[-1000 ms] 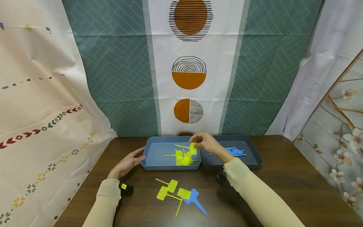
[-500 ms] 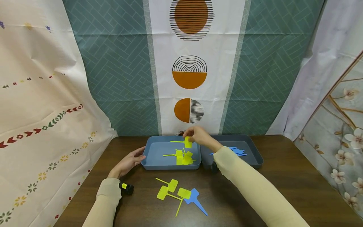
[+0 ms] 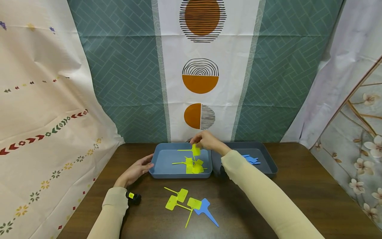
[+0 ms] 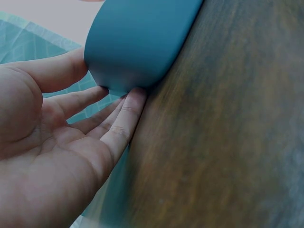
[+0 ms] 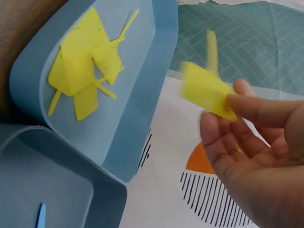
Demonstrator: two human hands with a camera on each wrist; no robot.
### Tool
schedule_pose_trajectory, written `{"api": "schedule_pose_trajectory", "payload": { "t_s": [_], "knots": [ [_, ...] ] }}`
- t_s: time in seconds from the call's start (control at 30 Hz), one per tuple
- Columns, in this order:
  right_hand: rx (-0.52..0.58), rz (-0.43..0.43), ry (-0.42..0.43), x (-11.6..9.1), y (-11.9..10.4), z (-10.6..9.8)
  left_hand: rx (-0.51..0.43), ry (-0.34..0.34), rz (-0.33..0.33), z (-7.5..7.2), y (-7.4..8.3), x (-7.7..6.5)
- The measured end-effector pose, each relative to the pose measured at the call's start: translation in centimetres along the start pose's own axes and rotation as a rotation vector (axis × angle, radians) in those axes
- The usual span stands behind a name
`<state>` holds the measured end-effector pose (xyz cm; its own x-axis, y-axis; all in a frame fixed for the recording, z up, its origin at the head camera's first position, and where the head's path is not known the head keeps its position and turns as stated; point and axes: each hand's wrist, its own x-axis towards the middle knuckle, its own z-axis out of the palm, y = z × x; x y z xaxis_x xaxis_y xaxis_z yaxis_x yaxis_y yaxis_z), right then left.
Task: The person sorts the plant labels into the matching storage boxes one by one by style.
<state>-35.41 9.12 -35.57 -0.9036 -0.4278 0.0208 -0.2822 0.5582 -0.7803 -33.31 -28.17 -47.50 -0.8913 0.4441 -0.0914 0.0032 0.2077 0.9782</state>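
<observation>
My right hand (image 3: pixel 208 140) pinches a yellow plant label (image 5: pixel 204 88) by its flat head, above the far part of the blue-grey tray (image 3: pixel 162 157). Its thin stake points left in the head view. Several yellow plant labels (image 3: pixel 194 167) lie in a loose pile in that tray, toward its right side. At the tray's left end, my left hand (image 3: pixel 135 171) rests its fingertips and thumb against the outer wall, fingers fairly straight. On the table in front lie 3 yellow plant labels (image 3: pixel 171 202) and one blue plant label (image 3: pixel 204 208), partly overlapped by a yellow one.
A darker grey tray (image 3: pixel 266 158) stands against the right side of the blue-grey one, partly hidden by my right arm. Several blue plant labels (image 3: pixel 253 160) lie in it. Behind the wooden table (image 3: pixel 143 219) hangs a patterned curtain (image 3: pixel 200 49).
My right hand has lifted the yellow plant label off the pile and carried it back and to the left over the tray. The left hand stays in place.
</observation>
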Motion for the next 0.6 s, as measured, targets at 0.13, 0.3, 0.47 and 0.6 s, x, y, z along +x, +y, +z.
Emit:
{"api": "schedule_pose_trajectory", "payload": {
  "t_s": [0.13, 0.3, 0.47, 0.6],
  "knots": [
    [-0.034, -0.006, -0.026, 0.19, 0.21, -0.12, 0.001, 0.003, -0.001, 0.11, 0.02, -0.03],
    [-0.038, 0.011, -0.049, 0.08, 0.43, -0.15, -0.009, -0.006, -0.001, 0.12, 0.08, 0.02],
    [-0.025, 0.013, -0.064, -0.15, 0.44, -0.17, -0.01, -0.014, 0.004, 0.09, 0.16, 0.09],
    [-0.03, -0.016, -0.081, -0.34, 0.66, -0.09, -0.008, -0.012, 0.002, 0.08, 0.2, 0.02]
  ]
}}
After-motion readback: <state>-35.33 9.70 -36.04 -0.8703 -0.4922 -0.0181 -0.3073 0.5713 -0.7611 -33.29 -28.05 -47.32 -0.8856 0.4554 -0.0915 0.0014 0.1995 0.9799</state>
